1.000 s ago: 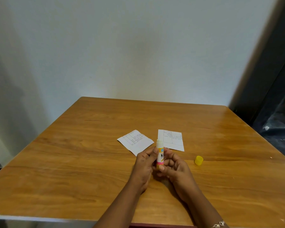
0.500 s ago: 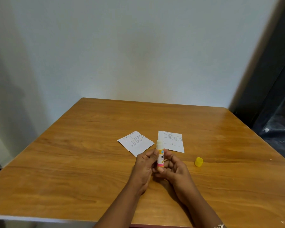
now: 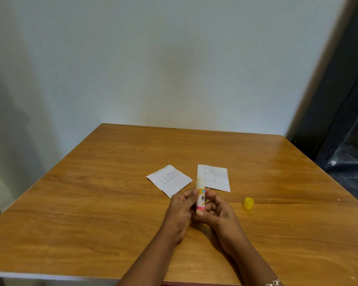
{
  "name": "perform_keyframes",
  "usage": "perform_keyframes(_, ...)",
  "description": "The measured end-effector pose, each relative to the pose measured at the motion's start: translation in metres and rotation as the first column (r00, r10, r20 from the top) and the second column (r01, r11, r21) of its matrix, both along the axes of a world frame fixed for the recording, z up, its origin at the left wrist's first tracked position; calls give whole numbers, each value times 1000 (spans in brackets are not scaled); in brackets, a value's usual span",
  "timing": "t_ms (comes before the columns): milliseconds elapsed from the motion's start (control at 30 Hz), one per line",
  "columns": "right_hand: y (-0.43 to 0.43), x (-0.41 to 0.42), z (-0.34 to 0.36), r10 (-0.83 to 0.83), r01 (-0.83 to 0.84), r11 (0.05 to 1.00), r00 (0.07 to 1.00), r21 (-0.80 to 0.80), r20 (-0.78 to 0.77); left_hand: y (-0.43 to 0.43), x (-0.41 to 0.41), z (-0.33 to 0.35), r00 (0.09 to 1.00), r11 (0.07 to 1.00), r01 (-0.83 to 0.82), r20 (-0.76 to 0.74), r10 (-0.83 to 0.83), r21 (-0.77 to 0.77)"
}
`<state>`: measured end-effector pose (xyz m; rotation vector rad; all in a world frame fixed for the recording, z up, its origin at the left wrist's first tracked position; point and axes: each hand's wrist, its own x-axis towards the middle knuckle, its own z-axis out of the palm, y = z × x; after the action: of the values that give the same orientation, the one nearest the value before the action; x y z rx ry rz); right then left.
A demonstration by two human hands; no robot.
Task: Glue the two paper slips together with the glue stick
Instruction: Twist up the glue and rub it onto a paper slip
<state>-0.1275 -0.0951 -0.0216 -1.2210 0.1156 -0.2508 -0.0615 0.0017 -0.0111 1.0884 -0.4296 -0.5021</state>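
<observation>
Soft, dim light glares faintly on the table (image 3: pixel 112 213); edges bend and blur, wall (image 3: pixel 174 58) shadowed left.

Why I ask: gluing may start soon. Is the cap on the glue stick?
No, the yellow cap sits on the table, apart from the glue stick, whose tip is bare.
</observation>
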Motion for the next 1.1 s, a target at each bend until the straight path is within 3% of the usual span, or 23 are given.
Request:
perform_keyframes(133,-3,-2,0,68,-69,996,998,56,16,0,0,0,1000,1000,-20,-2,20,1)
perform_keyframes(333,4,0,2,-21,20,992,1000,-122,-1,-1,1,-3,1000,1000,-14,-25,14,-4)
perform_keyframes(467,3,1,0,-58,58,997,998,-57,0,-2,-1,-1,999,1000,-23,-25,23,4)
perform_keyframes(600,0,-1,0,19,-19,999,1000,33,0,-1,0,-1,999,999,-44,-25,45,23)
perform_keyframes(867,5,1,1,-68,67,990,998,-126,-4,0,0,-1,999,1000,-1,-47,1,-15)
perform_keyframes(1100,5,-1,1,-45,45,998,999,-49,15,0,-1,0,999,1000,-28,-39,28,-6)
